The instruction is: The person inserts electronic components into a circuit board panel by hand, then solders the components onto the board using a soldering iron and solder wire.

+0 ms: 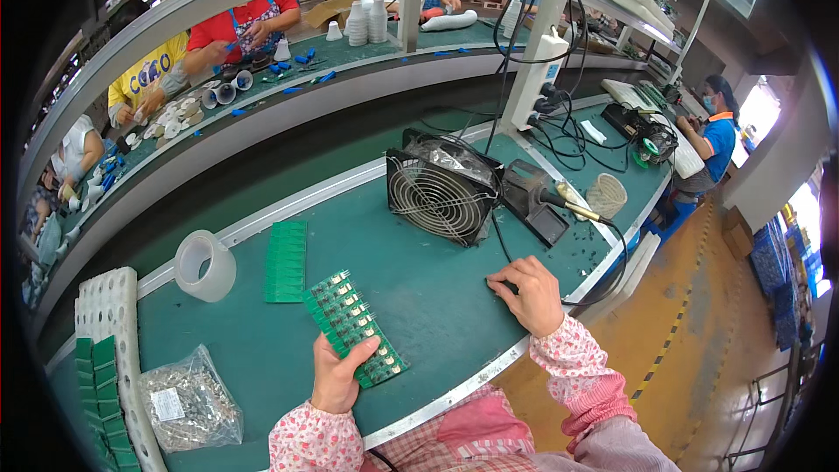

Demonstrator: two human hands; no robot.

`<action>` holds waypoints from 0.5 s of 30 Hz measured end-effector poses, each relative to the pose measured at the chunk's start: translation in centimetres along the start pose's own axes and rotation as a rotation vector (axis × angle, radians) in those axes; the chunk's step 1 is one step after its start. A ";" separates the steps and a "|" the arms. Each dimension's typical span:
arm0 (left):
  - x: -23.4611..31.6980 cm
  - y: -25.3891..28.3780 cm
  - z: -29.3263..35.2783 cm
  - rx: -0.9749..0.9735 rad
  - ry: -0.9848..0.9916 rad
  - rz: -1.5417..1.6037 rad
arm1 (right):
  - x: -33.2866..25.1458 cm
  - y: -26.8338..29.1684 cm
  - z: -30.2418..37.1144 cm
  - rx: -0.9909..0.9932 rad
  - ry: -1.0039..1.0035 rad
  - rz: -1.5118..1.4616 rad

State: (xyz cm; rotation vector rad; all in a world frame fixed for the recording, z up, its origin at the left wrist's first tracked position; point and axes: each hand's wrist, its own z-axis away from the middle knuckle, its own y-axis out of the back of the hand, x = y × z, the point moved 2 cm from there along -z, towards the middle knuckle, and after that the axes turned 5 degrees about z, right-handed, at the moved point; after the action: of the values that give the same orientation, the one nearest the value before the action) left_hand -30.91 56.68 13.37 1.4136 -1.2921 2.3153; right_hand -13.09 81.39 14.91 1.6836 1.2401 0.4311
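Note:
My left hand [339, 372] grips a green circuit board panel [357, 325] by its near left edge, thumb on top. Rows of small white and metal parts run along the panel, with pins sticking out at its far end. To the right, my right hand [530, 292] is low over the green mat, thumb and forefinger pinched together. Whatever lies between those fingertips, if anything, is too small to make out. Beyond the held panel, a second green board panel [287, 262] lies on the mat, showing no parts on it.
A fan [441, 197] with a wire guard stands at the back, beside a soldering iron [577, 208] in its holder. On the left are a tape roll [206, 267], a bag of small metal parts [190, 402] and a white foam tray [114, 293] with boards [107, 393]. Co-workers sit across and right.

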 end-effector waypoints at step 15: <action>0.1 0.5 -0.1 0.034 -0.081 -0.135 | -7.1 -3.6 -0.9 -0.006 0.228 -0.170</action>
State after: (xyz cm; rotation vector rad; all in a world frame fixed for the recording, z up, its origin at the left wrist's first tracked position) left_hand -31.27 56.48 13.12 1.5691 -1.1440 2.2234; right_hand -18.64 75.70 14.02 1.5402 1.5333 0.5327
